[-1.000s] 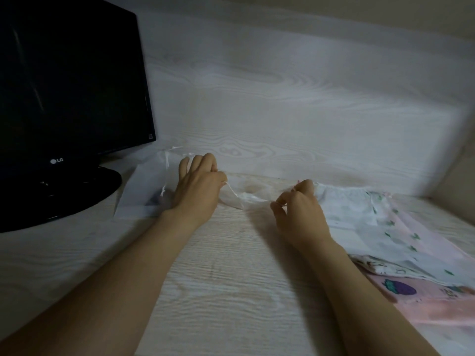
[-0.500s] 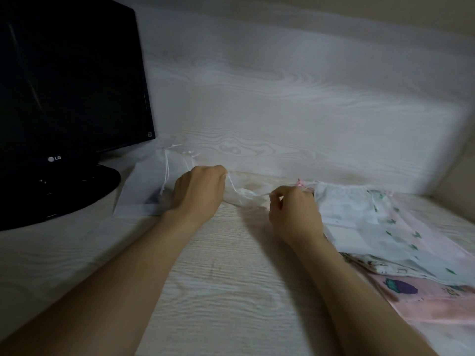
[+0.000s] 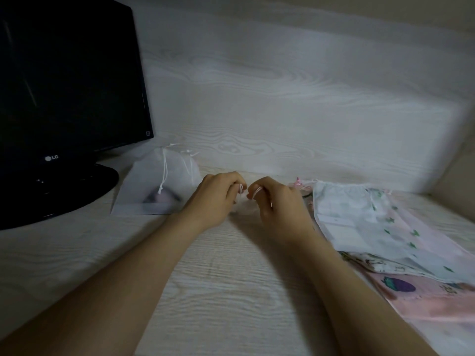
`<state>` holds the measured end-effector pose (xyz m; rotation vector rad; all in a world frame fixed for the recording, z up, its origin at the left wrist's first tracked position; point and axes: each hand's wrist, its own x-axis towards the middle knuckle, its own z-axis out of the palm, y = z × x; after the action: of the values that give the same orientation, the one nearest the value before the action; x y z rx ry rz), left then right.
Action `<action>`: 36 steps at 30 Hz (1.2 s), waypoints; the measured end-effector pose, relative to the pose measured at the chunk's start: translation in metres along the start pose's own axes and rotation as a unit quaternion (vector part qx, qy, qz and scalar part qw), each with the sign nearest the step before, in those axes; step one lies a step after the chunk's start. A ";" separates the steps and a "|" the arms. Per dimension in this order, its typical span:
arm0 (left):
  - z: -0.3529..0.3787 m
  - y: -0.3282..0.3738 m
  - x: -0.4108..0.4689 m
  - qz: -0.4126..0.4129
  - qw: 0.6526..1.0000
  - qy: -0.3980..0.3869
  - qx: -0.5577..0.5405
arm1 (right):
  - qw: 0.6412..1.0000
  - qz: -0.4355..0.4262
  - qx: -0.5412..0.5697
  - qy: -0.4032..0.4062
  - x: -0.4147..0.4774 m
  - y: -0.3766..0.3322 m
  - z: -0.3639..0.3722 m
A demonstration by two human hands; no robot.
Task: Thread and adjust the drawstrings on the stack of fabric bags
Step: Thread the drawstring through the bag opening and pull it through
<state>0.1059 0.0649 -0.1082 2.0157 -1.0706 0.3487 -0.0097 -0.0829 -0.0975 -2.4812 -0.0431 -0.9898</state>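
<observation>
Black monitor [image 3: 64, 86] marked LG | left hand [image 3: 214, 200], right hand [image 3: 279, 205] pinch drawstring [image 3: 241, 188]

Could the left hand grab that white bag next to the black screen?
Probably yes. The white bag lies flat right beside the left hand, and nothing lies between them. But the hand is pinching a white string, so it must let go first.

Left hand [image 3: 218, 199] now off the sheer white bag [image 3: 156, 186], right hand [image 3: 279, 204] drawn inward, hands nearly touching, white drawstring [image 3: 240, 188] gathered in curled fingers
</observation>
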 end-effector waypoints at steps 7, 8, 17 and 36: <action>-0.001 0.002 0.000 -0.048 0.998 -0.040 0.000 | 0.996 0.029 -0.032 -0.072 -0.001 0.002 -0.001; -0.001 0.003 0.000 -0.055 0.998 -0.037 -0.010 | 0.996 0.034 -0.033 -0.076 -0.001 0.002 -0.001; 0.008 0.013 0.003 -0.077 0.984 0.017 -0.160 | 0.985 0.135 0.075 -0.077 -0.001 -0.007 -0.008; 0.006 0.026 -0.006 -0.099 0.977 -0.098 -0.162 | 0.856 0.380 0.350 0.017 0.007 -0.003 -0.005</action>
<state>0.0814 0.0552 -0.1017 1.8653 -0.9635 -0.1258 -0.0082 -0.0831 -0.0888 -1.5696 0.4720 -0.5215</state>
